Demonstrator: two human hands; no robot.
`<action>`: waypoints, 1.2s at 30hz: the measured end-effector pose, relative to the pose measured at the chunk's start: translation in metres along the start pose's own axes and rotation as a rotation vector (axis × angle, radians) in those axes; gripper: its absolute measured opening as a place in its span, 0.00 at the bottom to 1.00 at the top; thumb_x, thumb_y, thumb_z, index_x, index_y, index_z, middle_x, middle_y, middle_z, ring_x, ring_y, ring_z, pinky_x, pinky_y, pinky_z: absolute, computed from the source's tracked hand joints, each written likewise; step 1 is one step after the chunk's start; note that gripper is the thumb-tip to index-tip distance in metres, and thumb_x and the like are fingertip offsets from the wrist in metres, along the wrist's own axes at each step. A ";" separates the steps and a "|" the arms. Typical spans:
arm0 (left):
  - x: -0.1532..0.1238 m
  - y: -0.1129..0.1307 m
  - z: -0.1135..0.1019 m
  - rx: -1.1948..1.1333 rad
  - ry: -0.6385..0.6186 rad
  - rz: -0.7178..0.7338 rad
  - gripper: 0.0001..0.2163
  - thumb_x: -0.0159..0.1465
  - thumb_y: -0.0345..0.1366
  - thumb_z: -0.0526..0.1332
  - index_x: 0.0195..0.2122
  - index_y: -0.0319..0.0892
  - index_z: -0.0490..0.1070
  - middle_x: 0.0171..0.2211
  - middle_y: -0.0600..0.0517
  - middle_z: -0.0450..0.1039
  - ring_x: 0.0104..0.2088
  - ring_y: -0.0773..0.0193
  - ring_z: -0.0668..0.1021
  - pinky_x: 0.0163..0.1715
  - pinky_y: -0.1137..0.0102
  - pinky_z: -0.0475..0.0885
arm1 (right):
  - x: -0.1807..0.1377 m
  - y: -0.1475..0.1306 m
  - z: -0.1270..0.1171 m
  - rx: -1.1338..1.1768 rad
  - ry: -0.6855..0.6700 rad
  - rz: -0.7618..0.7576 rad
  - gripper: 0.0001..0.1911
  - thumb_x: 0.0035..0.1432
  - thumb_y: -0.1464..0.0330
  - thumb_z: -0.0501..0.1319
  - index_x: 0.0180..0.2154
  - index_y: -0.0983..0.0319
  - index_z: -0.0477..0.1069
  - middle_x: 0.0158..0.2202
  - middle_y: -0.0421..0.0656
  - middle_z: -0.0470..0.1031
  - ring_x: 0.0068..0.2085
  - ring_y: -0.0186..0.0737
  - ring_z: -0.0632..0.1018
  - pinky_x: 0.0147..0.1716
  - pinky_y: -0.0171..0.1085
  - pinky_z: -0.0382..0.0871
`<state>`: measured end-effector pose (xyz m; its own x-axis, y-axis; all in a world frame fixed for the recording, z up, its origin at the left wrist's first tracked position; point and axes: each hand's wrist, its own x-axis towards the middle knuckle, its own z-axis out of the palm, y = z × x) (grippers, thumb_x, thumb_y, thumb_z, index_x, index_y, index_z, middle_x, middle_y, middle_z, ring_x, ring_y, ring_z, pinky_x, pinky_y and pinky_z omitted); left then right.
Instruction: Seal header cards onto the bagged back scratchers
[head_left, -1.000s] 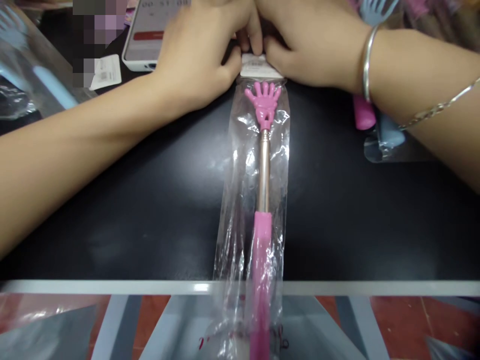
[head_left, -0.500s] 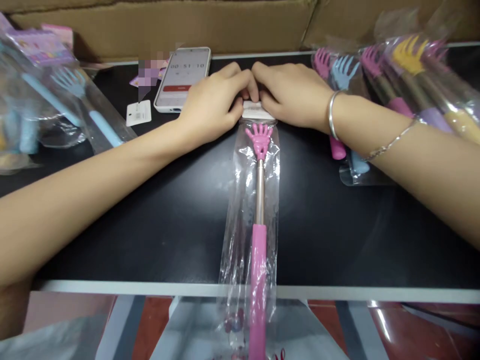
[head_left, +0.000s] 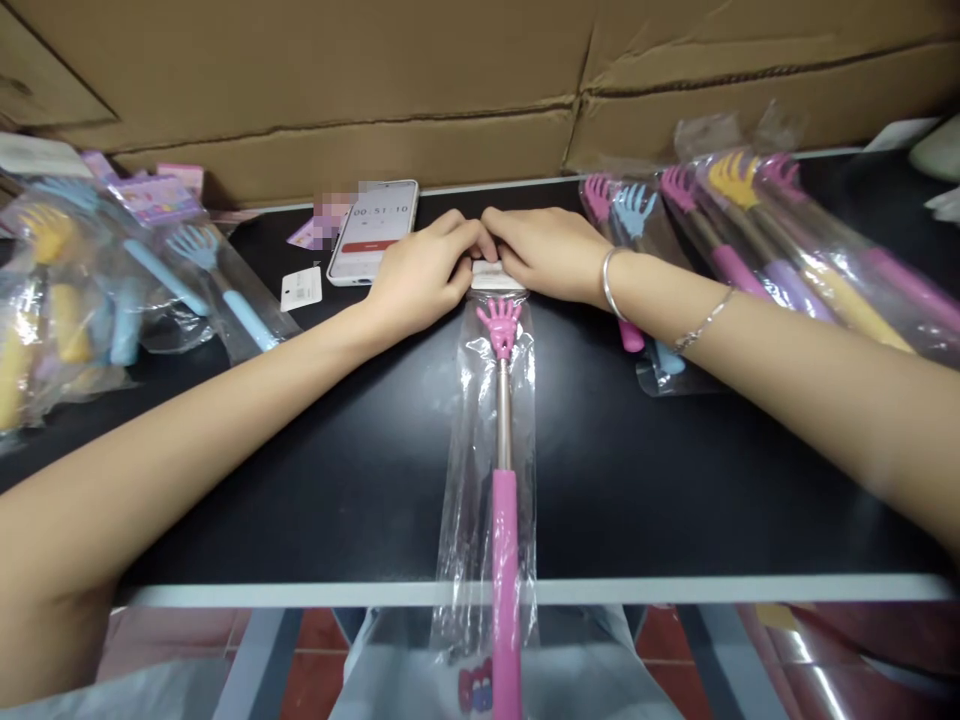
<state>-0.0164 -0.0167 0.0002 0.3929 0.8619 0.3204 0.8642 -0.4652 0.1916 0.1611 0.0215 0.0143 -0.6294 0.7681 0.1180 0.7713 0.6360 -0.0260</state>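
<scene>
A pink back scratcher (head_left: 503, 470) with a hand-shaped head and a metal shaft lies in a clear plastic sleeve (head_left: 469, 480) on the black table (head_left: 660, 470). Its handle end hangs past the near edge. My left hand (head_left: 420, 270) and my right hand (head_left: 544, 252) meet at the sleeve's far end. Both press with curled fingers on the white header card (head_left: 495, 281) at the top of the sleeve. A bangle and a thin chain sit on my right wrist.
A phone (head_left: 373, 240) showing a timer lies behind my left hand, a small white label (head_left: 301, 287) beside it. Bagged scratchers lie piled at the left (head_left: 112, 290) and the right (head_left: 780, 250). Cardboard boxes (head_left: 450, 90) stand along the table's far side.
The view has tilted up and pulled back, bringing the boxes and both piles into sight. My hands stay on the sleeve's header card.
</scene>
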 end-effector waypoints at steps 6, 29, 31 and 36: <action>0.000 -0.001 0.002 -0.003 0.016 0.025 0.16 0.65 0.29 0.51 0.50 0.46 0.73 0.49 0.47 0.73 0.48 0.53 0.77 0.46 0.63 0.72 | 0.000 0.002 0.001 -0.003 0.029 -0.039 0.17 0.66 0.67 0.45 0.49 0.65 0.67 0.45 0.50 0.77 0.44 0.44 0.76 0.40 0.39 0.61; 0.001 0.000 0.002 0.022 -0.004 0.011 0.17 0.64 0.29 0.50 0.50 0.45 0.73 0.49 0.46 0.73 0.46 0.52 0.78 0.41 0.61 0.73 | 0.001 0.003 0.001 -0.032 0.012 -0.028 0.17 0.65 0.68 0.46 0.49 0.65 0.68 0.45 0.50 0.77 0.40 0.43 0.75 0.34 0.36 0.53; 0.002 0.000 0.002 0.031 -0.005 0.017 0.17 0.64 0.29 0.50 0.50 0.45 0.73 0.49 0.46 0.73 0.46 0.52 0.78 0.41 0.62 0.73 | 0.001 0.003 0.001 -0.026 0.012 -0.032 0.17 0.66 0.67 0.46 0.49 0.65 0.68 0.45 0.50 0.77 0.40 0.43 0.75 0.34 0.36 0.53; 0.002 -0.001 0.002 0.039 -0.001 0.026 0.16 0.65 0.30 0.50 0.49 0.45 0.73 0.49 0.47 0.74 0.47 0.53 0.78 0.40 0.64 0.72 | 0.001 0.003 0.001 -0.013 0.002 -0.035 0.15 0.65 0.69 0.47 0.48 0.63 0.68 0.47 0.48 0.78 0.41 0.42 0.75 0.34 0.36 0.51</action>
<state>-0.0158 -0.0142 -0.0010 0.4153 0.8500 0.3240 0.8655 -0.4789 0.1470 0.1630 0.0244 0.0132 -0.6556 0.7454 0.1211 0.7501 0.6612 -0.0093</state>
